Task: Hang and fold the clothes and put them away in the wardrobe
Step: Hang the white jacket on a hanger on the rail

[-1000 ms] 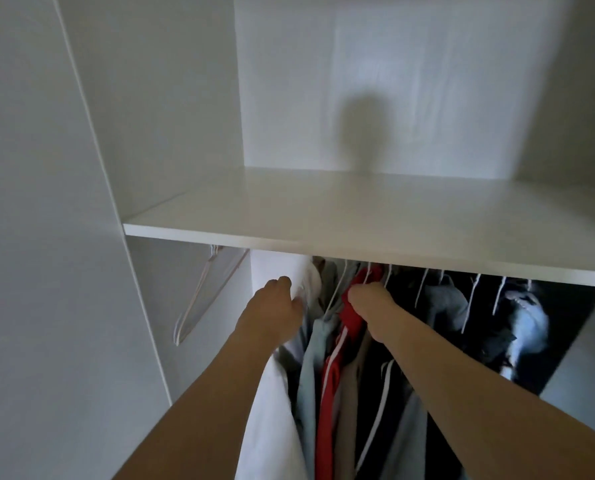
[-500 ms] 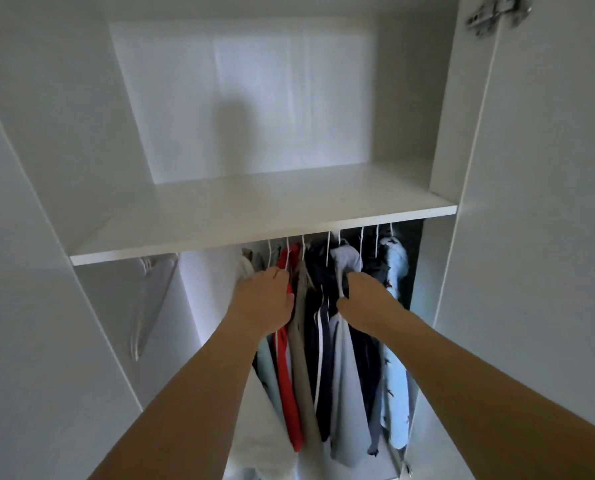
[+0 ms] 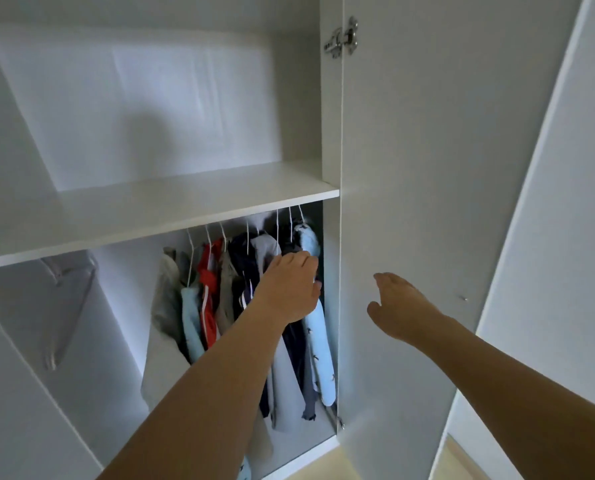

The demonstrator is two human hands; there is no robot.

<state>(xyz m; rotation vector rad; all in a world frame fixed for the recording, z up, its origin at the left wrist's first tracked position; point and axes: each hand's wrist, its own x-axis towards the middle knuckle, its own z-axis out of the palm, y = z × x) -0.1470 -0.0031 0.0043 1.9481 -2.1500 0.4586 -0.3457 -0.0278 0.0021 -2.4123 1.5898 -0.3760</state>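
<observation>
Hands: left (image 3: 289, 289) curled among hanging clothes (image 3: 282, 358), grip unclear; right (image 3: 398, 306) spread near door (image 3: 410, 202)

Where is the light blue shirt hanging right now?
In the head view, the light blue shirt hangs last on the right under the shelf, against the wardrobe's right side panel, just beyond the left hand and beside a dark garment.

Metal hinge (image 3: 341, 39) high on the inner edge of the open door, small screw (image 3: 464, 298) lower on the door face well below the hinge, strip of pale wooden floor (image 3: 323, 471) far below the hinge, at the door's foot
</observation>
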